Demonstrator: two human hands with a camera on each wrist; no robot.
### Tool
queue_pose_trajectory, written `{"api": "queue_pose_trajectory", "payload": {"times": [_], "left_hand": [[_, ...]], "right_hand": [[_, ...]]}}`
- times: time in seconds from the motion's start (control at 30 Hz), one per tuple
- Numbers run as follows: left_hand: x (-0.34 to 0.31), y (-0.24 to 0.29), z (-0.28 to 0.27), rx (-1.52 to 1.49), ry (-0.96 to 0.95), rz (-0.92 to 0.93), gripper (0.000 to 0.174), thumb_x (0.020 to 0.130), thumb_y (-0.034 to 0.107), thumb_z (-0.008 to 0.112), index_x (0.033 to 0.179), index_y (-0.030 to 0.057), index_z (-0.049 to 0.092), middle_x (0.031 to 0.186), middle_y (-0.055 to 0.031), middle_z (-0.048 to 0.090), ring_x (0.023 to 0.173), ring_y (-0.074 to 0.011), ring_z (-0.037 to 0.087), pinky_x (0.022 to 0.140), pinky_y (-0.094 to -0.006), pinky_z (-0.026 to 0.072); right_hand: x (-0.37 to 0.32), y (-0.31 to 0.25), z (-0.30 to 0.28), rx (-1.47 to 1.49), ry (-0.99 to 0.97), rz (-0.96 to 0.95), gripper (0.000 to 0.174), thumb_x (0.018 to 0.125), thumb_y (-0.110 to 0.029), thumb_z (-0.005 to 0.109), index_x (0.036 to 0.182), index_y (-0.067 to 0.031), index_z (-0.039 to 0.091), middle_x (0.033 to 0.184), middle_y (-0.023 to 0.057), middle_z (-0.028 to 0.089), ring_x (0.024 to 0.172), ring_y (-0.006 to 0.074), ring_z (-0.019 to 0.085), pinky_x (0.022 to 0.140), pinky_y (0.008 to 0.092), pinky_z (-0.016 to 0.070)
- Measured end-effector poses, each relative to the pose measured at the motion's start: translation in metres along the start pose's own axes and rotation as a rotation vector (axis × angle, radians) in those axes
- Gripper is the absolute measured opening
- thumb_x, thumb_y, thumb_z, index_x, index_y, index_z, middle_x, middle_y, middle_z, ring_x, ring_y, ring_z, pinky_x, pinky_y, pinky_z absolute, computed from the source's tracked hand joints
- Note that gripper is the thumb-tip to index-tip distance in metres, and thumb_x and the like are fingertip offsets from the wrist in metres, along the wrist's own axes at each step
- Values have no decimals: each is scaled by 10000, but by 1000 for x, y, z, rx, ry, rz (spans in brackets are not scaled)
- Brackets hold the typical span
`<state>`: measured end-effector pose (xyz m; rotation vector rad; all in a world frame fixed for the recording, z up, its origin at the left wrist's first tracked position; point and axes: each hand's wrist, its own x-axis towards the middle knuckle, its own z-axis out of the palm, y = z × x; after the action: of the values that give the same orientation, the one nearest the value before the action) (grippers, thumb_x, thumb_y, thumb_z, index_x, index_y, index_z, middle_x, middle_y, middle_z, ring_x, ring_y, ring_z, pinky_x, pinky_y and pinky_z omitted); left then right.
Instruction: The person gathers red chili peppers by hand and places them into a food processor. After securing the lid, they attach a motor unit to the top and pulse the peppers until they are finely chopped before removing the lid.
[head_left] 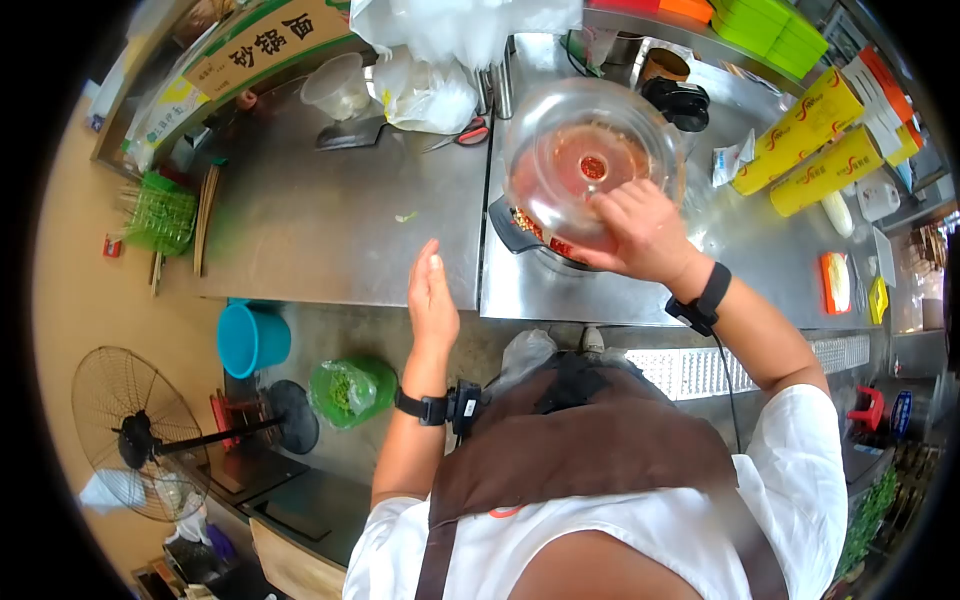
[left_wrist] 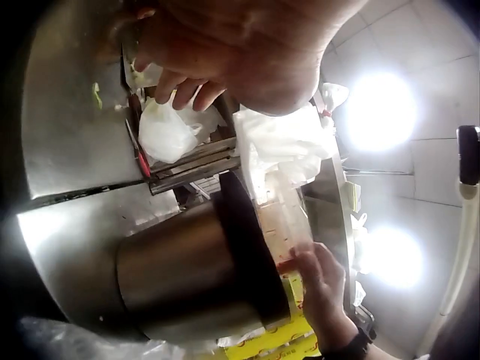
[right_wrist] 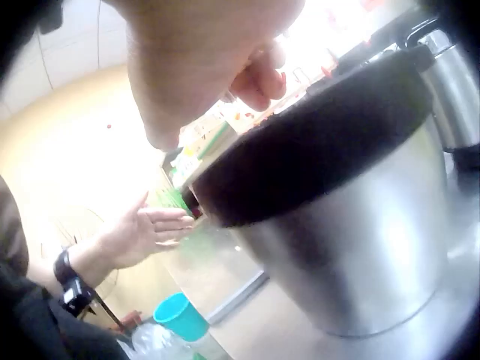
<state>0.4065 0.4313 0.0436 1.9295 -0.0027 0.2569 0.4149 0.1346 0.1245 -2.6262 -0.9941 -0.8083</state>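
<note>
My right hand [head_left: 640, 228] grips the near edge of a clear, round plastic lid [head_left: 548, 120] with a small round opening in its middle. The lid is over a steel pot with a wide black rim [head_left: 515, 226], and red contents [head_left: 556, 246] show past its edge. From the left wrist view, the steel pot [left_wrist: 187, 274] stands upright with the right hand [left_wrist: 321, 285] above its far side. The left hand [head_left: 433, 300] is held in the air by the counter's front edge, fingers straight and holding nothing; the right wrist view shows its palm [right_wrist: 146, 234].
Scissors [head_left: 472, 134], a white plastic bag [head_left: 435, 95] and a clear tub [head_left: 336, 88] sit at the counter's back. Yellow rolls [head_left: 800, 135] lie at right. Chopsticks [head_left: 207, 215] and a green basket [head_left: 165, 213] are at left. A blue bucket [head_left: 252, 340] is below.
</note>
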Motion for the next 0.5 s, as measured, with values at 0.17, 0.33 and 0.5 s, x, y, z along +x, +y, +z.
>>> {"api": "queue_pose_trajectory", "payload": {"times": [0.17, 0.33, 0.5], "left_hand": [[-13, -22, -12, -5, 1, -60, 467, 1031, 316, 363, 1241, -47, 570, 1253, -195, 591, 1218, -287, 520, 1052, -375, 366], [-18, -31, -24, 28, -23, -107, 481, 1036, 318, 343, 1222, -54, 584, 1234, -198, 603, 1191, -274, 536, 1043, -372, 370], [-37, -50, -32, 62, 26, -226, 490, 1040, 323, 343, 1232, -60, 582, 1258, -204, 595, 1216, -267, 524, 1072, -360, 344]], "right_hand": [[5, 4, -7, 10, 71, 30, 453, 743, -459, 730, 927, -65, 604, 690, 53, 535, 667, 243, 547, 701, 348, 437], [-6, -3, -3, 15, -43, 30, 442, 732, -438, 745, 914, -59, 611, 692, 67, 552, 671, 252, 561, 677, 361, 446], [3, 4, -3, 18, 25, 15, 454, 705, -432, 765, 918, -57, 622, 724, 72, 583, 698, 249, 585, 687, 365, 455]]}}
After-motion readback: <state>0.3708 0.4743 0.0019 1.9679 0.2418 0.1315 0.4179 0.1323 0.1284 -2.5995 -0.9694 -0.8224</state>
